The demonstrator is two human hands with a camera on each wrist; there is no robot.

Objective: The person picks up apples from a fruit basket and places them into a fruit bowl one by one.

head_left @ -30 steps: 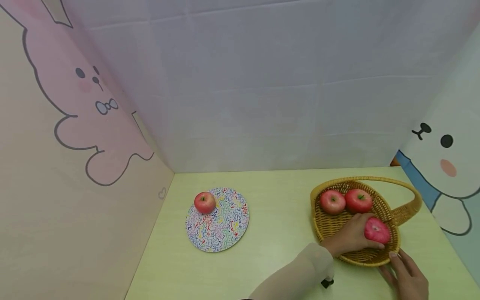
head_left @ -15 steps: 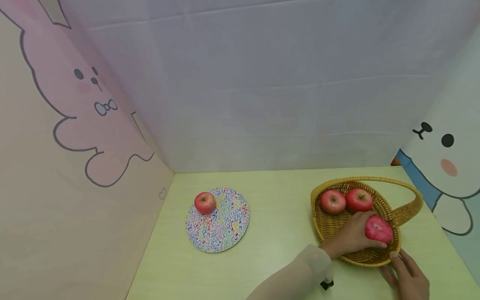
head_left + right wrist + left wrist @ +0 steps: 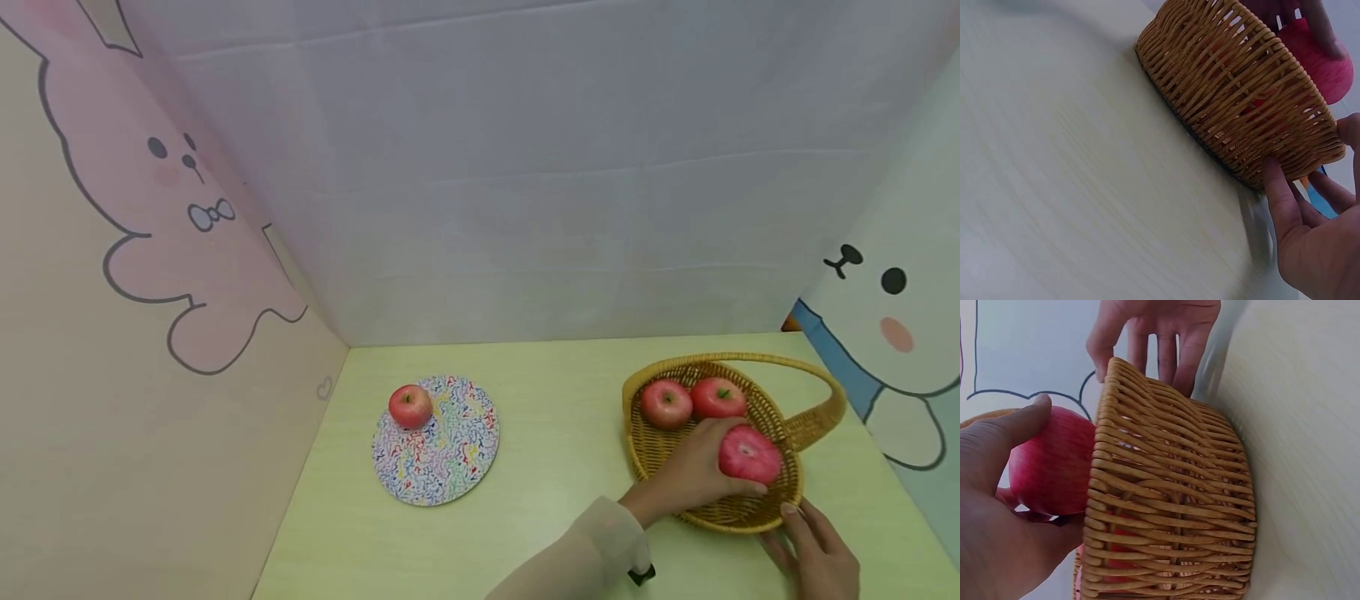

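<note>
My left hand (image 3: pixel 693 475) grips a pinkish-red apple (image 3: pixel 752 456) at the near right part of a woven wicker basket (image 3: pixel 660 452). Seen from the left wrist, that apple (image 3: pixel 1054 465) sits at rim height, thumb on top and fingers beneath it. My right hand (image 3: pixel 819 550) holds the basket's near right rim, with the thumb at the rim and the fingers against the outer wall. Two more apples lie at the far side inside the basket, a round one (image 3: pixel 666 404) and one with a green stem (image 3: pixel 718 398).
A round plate (image 3: pixel 450 467) with a colourful squiggle pattern lies on the left of the pale table (image 3: pixel 555 433), bearing one apple (image 3: pixel 410 407). The basket's arched handle (image 3: pixel 813 412) leans over to the right. Printed cloth walls enclose the table's back and sides.
The left hand and its apple have shifted slightly left and appear a little raised. The right hand stays at the basket's rim. The plate and other apples have not moved.
</note>
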